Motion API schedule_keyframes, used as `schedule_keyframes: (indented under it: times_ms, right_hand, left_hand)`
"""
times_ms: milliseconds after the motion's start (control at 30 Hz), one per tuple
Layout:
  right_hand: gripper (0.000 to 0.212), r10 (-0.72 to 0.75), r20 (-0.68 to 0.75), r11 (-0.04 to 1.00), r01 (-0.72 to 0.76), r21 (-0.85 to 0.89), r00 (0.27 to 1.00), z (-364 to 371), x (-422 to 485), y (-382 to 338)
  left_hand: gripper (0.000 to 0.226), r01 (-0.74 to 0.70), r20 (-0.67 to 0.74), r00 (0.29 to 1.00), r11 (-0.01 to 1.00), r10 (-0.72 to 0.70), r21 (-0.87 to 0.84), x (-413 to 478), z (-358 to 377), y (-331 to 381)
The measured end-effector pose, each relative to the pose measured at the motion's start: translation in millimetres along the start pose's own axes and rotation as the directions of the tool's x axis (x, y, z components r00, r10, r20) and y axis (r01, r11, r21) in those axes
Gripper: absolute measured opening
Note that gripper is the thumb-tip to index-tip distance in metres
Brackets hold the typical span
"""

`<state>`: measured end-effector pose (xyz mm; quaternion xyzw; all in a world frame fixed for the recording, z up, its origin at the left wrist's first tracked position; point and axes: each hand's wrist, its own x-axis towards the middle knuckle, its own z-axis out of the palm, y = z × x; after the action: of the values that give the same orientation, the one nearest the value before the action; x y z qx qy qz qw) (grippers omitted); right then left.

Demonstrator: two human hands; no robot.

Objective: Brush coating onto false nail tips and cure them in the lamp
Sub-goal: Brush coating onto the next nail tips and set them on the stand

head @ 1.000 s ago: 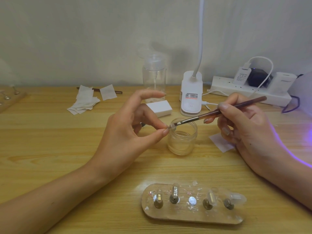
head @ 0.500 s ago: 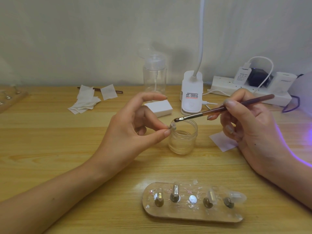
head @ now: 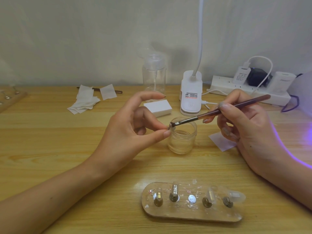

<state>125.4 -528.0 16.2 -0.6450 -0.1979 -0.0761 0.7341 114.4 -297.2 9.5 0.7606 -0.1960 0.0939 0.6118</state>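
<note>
The brush (head: 202,116) is touching back down on the nail tip (head: 169,127), so coating is continuing. The left grip (head: 128,132) is pinching the nail tip; the right grip (head: 244,125) is clamping the brush.

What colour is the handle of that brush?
The brush handle is dark reddish brown, best seen in the head view.

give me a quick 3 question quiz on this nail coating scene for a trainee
1. True or false: the bristles of the brush, gripped by the right hand, touch the nail tip pinched by the left hand.
2. What stands on the table right by the pinched nail tip? A) open clear jar B) stack of wipes C) power strip
3. Fill in: of the five spots on the holder board, the ___ one has no stand on it.

Key: 1 true; 2 A; 3 middle.
</note>
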Motion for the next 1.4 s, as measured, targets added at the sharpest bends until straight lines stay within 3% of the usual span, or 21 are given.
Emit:
schedule_keyframes:
  times_ms: [433, 600, 800, 967, 1233, 1400]
  right_hand:
    - [0.018, 0.007, -0.086, 1.000, -0.007, 0.004, 0.996, -1.5, 1.2, 0.2]
    - [0.017, 0.003, -0.023, 1.000, -0.003, 0.003, 1.000, -0.2, 0.6, 0.2]
    - [0.017, 0.032, -0.085, 0.999, -0.034, -0.033, 0.996, -2.0, 1.0, 1.2]
    - [0.015, 0.004, -0.002, 1.000, -0.004, -0.004, 1.000, -0.2, 0.2, -0.9]
    - [0.018, 0.016, -0.097, 1.000, -0.018, -0.023, 0.995, -2.2, 0.4, 1.1]
    - [0.018, -0.002, -0.018, 1.000, 0.002, -0.012, 1.000, 1.2, -0.2, -1.8]
  left_hand:
    - [0.061, 0.013, 0.006, 1.000, 1.000, -0.012, -0.027, 0.0, -0.4, -0.5]
    - [0.063, 0.022, 0.006, 1.000, 0.999, -0.022, -0.024, 0.1, -0.3, 0.1]
    - [0.064, 0.033, -0.008, 0.999, 0.999, -0.033, -0.020, -0.2, 0.3, 1.3]
    - [0.064, 0.040, -0.011, 0.999, 0.999, -0.040, -0.009, -0.8, -0.1, 3.2]
    - [0.063, 0.044, -0.018, 0.999, 0.999, -0.044, -0.011, 0.3, 1.0, 4.9]
    - [0.059, 0.043, -0.011, 0.999, 0.999, -0.043, -0.020, 0.4, 0.7, 4.0]
